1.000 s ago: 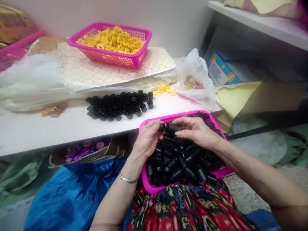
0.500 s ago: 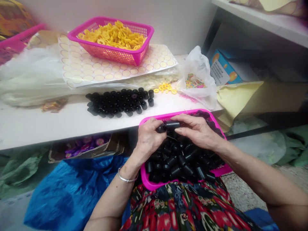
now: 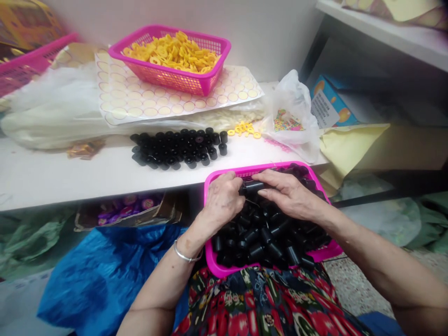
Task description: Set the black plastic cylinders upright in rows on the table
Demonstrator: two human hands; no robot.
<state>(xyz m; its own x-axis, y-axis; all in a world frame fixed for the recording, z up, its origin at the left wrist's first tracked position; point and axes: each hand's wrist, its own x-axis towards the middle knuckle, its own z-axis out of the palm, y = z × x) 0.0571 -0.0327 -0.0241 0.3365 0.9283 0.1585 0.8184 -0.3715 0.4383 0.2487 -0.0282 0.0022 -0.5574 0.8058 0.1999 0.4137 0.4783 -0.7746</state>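
Note:
A pink basket [image 3: 224, 268] full of black plastic tubes [image 3: 266, 235] rests on my lap. Above its far end my right hand [image 3: 289, 196] pinches one black tube [image 3: 252, 185] lying sideways. My left hand [image 3: 222, 200] is curled closed against the tube's left end, fingers wrapped over it; whatever small piece it holds is hidden. Both hands meet at that tube. On the white shelf [image 3: 70, 175] just beyond lies a cluster of short black caps [image 3: 177, 148].
A pink basket of yellow rings [image 3: 173, 58] sits on a sheet of round stickers [image 3: 140, 100] at the back. Loose yellow rings [image 3: 245, 129], a white plastic bag [image 3: 292, 116], a blue box [image 3: 332, 105] and yellow paper [image 3: 345, 144] lie right. A blue bag [image 3: 105, 275] is lower left.
My left hand has closed further over the tube's left end, covering the small black piece that showed before. Both hands have dropped slightly toward the basket.

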